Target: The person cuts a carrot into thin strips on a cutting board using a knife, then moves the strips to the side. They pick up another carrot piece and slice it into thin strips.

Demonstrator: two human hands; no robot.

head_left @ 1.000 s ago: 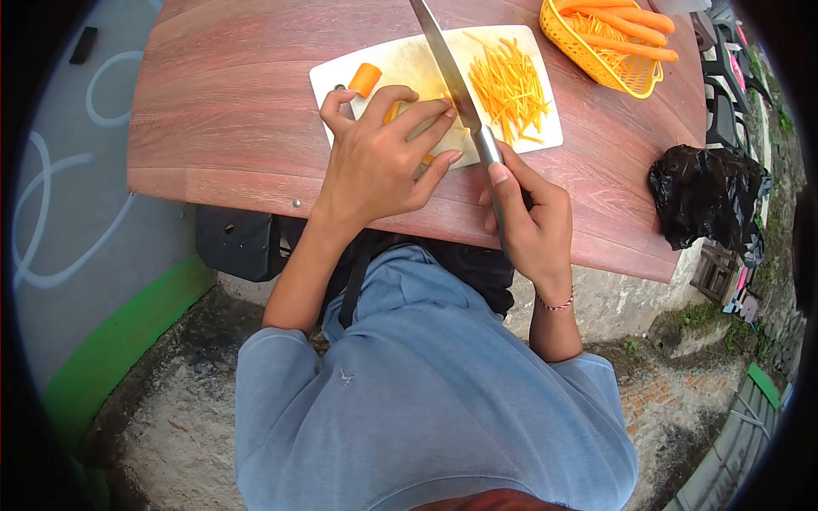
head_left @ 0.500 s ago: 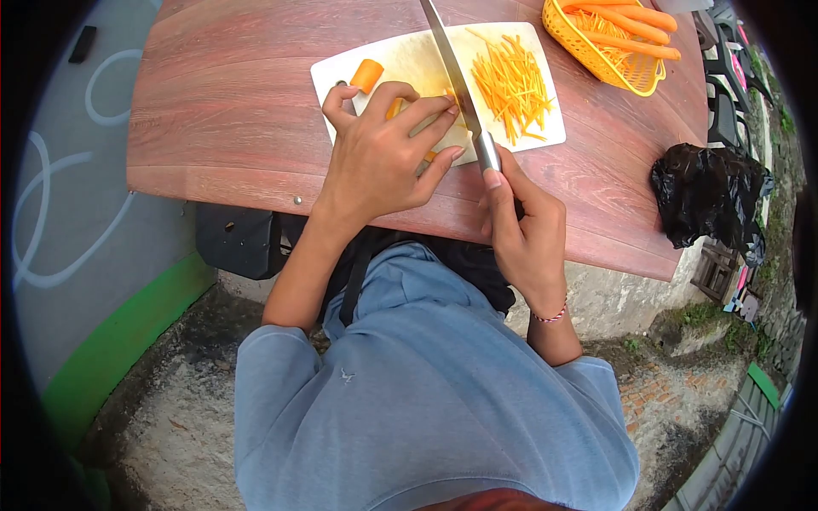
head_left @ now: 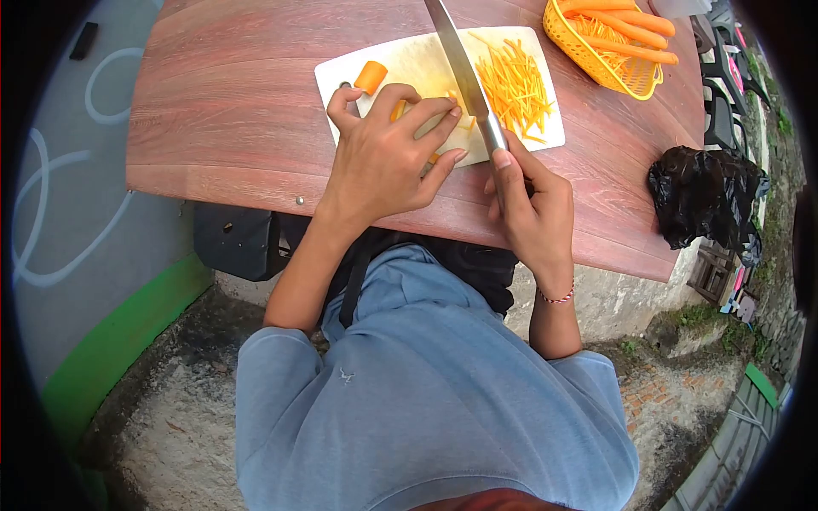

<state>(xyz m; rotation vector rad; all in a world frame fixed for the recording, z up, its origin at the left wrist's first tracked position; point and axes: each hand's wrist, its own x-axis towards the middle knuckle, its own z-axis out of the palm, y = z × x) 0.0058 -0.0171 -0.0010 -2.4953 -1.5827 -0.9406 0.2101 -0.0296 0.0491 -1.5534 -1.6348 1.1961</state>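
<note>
My right hand is wrapped around the handle of a knife, whose long blade points away over the white cutting board. Curled over the board, my left hand presses its fingertips onto a piece of carrot, mostly hidden beneath the fingers. A few thin cut bits lie between those fingertips and the blade. Right of the knife is a heap of carrot strips. A short carrot chunk rests at the board's upper left.
A yellow plastic basket with whole carrots and shreds stands at the back right of the wooden table. A black plastic bag hangs by the table's right edge. Dark chairs are beyond it.
The knife has shifted slightly right, away from my left fingertips, and my right hand has moved right with it. My left hand stays nearly in place over the carrot.
</note>
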